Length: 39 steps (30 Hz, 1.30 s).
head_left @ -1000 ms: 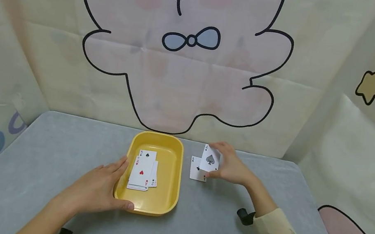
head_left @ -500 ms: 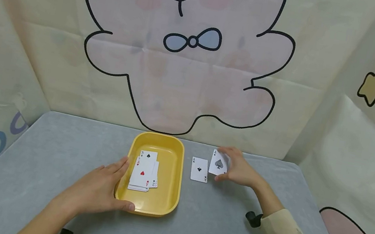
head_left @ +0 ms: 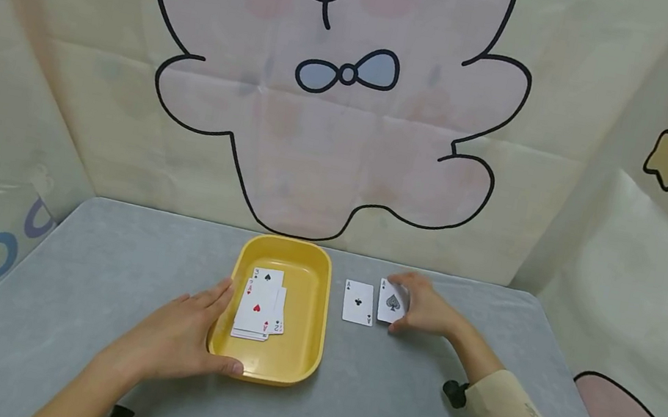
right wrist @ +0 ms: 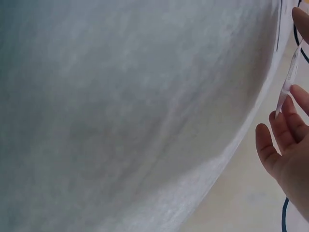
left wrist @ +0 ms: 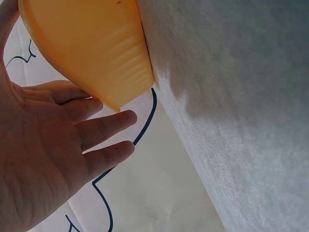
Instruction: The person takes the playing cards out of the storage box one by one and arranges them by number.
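Head view alone is showing card faces: right hand (head_left: 423, 310) pinching the ace of spades (head_left: 393, 302) just at 3 o'clock of the ace of clubs (head_left: 359, 303). Left hand (head_left: 177, 337), fingers straight, is pressing the yellow tray (head_left: 293, 365)'s 9 o'clock wall; bare table (head_left: 95, 271) is lying beyond it.

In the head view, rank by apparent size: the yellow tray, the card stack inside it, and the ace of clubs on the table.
1. yellow tray, clearly largest.
2. card stack, fanned, so it covers more than one card.
3. ace of clubs, smallest; it lies slightly farther from the camera, which may shrink it a little.
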Tool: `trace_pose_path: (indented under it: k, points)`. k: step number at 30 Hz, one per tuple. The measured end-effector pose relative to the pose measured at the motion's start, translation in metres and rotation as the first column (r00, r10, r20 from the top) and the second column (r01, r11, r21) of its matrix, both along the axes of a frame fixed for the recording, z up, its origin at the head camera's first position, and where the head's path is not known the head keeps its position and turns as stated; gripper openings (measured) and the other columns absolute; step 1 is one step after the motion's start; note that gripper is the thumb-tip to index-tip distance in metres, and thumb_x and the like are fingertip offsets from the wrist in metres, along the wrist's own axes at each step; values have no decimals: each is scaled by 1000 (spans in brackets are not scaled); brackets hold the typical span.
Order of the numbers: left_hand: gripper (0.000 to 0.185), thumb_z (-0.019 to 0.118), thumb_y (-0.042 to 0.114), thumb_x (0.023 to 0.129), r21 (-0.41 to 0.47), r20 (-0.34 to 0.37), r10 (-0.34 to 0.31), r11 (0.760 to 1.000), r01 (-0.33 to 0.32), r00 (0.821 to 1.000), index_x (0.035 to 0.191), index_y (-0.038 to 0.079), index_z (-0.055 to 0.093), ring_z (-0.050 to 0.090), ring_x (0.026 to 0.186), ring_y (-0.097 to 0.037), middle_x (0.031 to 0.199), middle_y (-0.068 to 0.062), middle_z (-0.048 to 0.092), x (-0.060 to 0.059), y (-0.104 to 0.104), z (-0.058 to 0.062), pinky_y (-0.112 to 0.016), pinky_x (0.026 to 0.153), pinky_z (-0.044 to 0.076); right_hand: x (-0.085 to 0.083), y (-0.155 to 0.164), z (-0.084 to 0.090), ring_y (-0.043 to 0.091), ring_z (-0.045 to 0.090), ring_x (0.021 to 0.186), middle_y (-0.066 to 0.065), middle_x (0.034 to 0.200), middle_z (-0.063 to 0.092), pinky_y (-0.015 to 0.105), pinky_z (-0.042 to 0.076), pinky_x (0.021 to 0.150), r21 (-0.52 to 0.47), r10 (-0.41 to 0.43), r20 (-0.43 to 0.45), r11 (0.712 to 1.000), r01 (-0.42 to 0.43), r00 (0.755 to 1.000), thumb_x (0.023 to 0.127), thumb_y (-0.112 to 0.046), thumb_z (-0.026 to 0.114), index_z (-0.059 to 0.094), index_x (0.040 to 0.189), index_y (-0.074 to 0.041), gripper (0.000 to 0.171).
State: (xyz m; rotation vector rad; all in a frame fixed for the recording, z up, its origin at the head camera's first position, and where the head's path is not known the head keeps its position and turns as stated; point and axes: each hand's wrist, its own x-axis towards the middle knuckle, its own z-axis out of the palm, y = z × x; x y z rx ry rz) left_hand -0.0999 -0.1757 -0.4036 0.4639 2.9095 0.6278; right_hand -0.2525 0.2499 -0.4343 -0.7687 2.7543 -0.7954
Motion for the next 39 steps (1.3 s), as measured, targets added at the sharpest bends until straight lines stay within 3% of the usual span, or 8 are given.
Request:
trace_pose_path:
  k: [12,24,33,39]
  points:
    - [127,81,74,73,5,0,-1,1000,1,1000,160,-4,34,44,147,-39,167,-20,33,0,-1,-1,-67,116,35,-3,2,-6,45,51,132,27,139,58,61,39,114,33,28,34,999,-29,999,63,-9,96,57,138,12,87]
    - [127,81,74,74,1,7,-5,1000,5,1000,161,-4,33,43,148,-39,168,-20,32,-1,0,-1,-66,116,34,-5,4,-9,46,49,131,26,142,55,63,40,111,130,48,27,990,-51,998,66,-14,95,61,137,6,82]
    - [125,82,72,74,2,-1,-2,1000,2,1000,161,-4,33,43,147,-39,168,-20,32,0,0,-2,-65,117,34,-3,6,-6,46,49,135,27,144,55,63,38,114,105,43,45,993,-47,998,66,-12,94,59,139,8,84]
    - [125,82,72,75,1,-3,-1,1000,1,1000,161,-4,33,44,147,-40,167,-20,32,-1,0,-3,-66,116,34,-1,4,6,40,58,123,23,136,63,58,45,106,45,-6,33,999,5,999,73,-14,91,58,141,7,78]
